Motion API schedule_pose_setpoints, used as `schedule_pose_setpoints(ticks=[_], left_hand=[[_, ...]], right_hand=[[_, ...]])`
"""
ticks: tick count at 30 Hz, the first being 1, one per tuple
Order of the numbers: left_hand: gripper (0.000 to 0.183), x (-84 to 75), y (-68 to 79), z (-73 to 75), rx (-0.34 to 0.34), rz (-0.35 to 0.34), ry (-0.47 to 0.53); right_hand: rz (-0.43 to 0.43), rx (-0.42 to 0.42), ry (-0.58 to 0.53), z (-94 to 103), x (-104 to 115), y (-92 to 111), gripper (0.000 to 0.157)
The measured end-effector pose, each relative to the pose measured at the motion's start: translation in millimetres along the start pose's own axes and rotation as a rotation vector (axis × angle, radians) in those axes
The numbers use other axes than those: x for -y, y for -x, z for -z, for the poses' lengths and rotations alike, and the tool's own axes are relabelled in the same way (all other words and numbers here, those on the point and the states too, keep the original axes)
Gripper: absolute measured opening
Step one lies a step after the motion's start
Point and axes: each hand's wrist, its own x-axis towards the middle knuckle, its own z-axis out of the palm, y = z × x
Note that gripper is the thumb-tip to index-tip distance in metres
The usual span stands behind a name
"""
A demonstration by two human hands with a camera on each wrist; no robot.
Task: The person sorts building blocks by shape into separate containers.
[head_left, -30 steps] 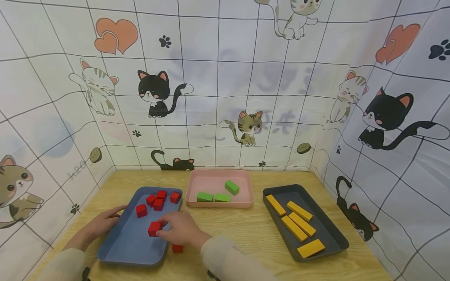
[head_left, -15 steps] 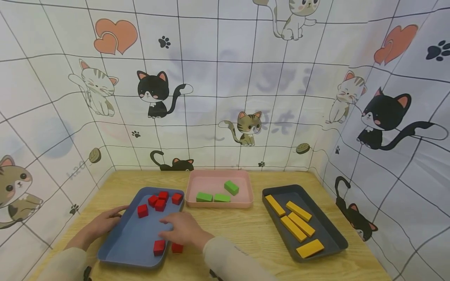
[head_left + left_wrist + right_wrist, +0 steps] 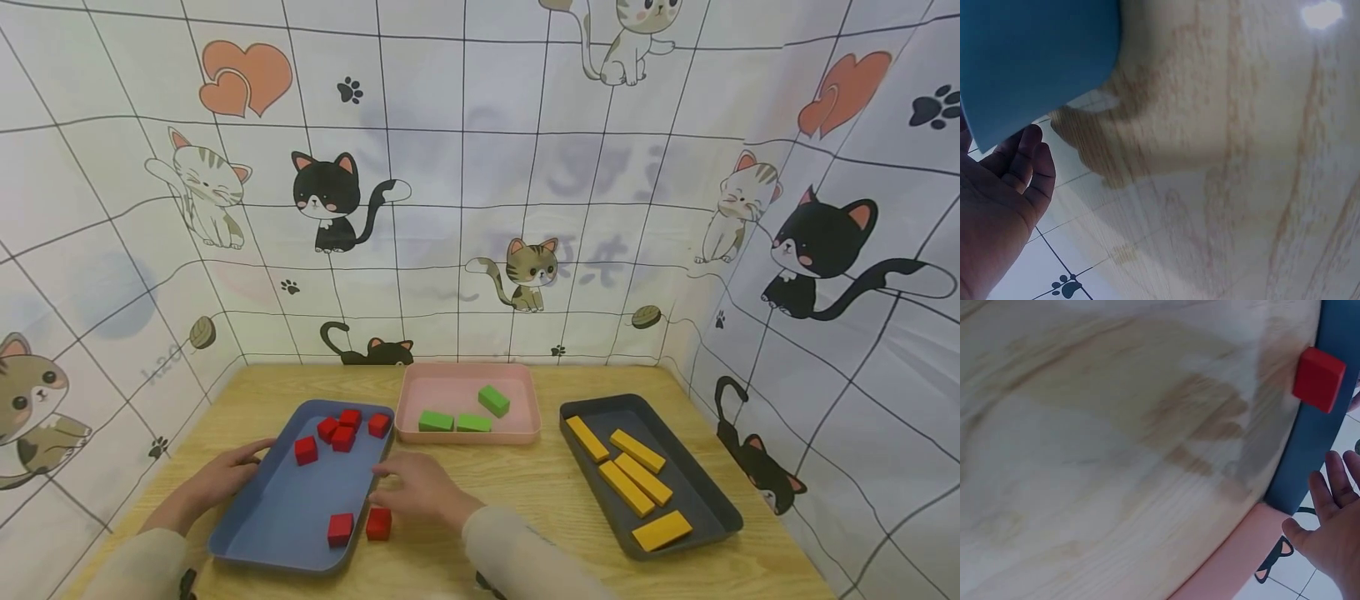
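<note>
My left hand rests against the left side of a blue tray, its fingers touching the outer wall; the left wrist view shows them lightly bent by the tray's edge. Several red cubes lie toward the tray's far end, and one red cube sits near its front right corner. My right hand hovers at the tray's right rim, fingers apart and holding nothing. Just below it, a red cube stands on the table beside the tray. One red block shows in the right wrist view.
A pink tray with green blocks stands at the back middle. On the right, a dark grey tray holds several yellow bars. A cat-patterned cloth surrounds the wooden table.
My right hand let go of a red cube in the front right of the blue tray, then moved right, over the rim toward the cube on the table. The left hand stayed put.
</note>
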Motion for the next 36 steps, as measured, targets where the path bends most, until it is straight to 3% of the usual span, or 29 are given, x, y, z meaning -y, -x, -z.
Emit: schedule_pose_setpoints(ticks=[15, 25, 36], left_hand=[[0.050, -1.2, 1.4, -0.2, -0.001, 0.006, -0.011], [0.049, -2.6, 1.0, 0.1, -0.002, 0.022, -0.011], [0.048, -2.1, 0.7, -0.5, -0.010, 0.026, -0.015]], right_hand=[[-0.088, 0.164, -0.114, -8.4, -13, 13, 0.056], [0.029, 0.158, 0.009, -9.6, -14, 15, 0.050], [0.019, 0.159, -0.024, -10.5, -18, 16, 0.035]])
